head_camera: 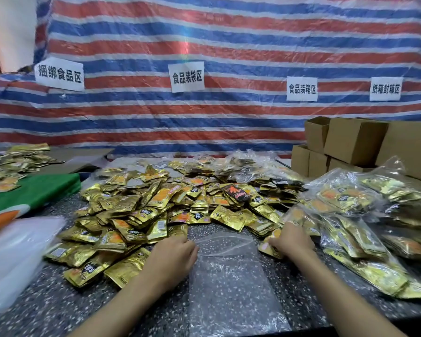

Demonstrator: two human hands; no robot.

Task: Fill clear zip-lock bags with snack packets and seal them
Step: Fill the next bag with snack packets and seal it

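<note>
- The empty zip-lock bag (229,276) lies flat on the speckled table (58,300), near and centre, its mouth turned to the far side; the left hand (173,254) sits at the left corner of that mouth with fingers curled, seemingly pinching the film; whether it has one layer or both I cannot tell.
- The right hand (293,240) is at the right corner of the mouth, fingers curled down over a few of the snack packets (156,203) at the near right edge of the heap; it looks like a narrow grip on a small stack.
- If the left pinch has caught both layers, the mouth will not open; the packets would then butt against the rim and scatter; the film looks thin and clingy, so this seems likely.
- The foil packets look glossy and slippery; a stack gripped from above may fan out or drop before it reaches the mouth.
- A black-and-red packet (237,192) lies far in the heap among the gold ones; a careless grab could mix kinds in one bag.
- The filled bags (350,215) lean in a heap just beside the right hand; a wide sweep of the forearm could send them sliding onto the work spot.
- Overfilling, or a packet corner caught in the zip track, would keep the seal from closing.
</note>
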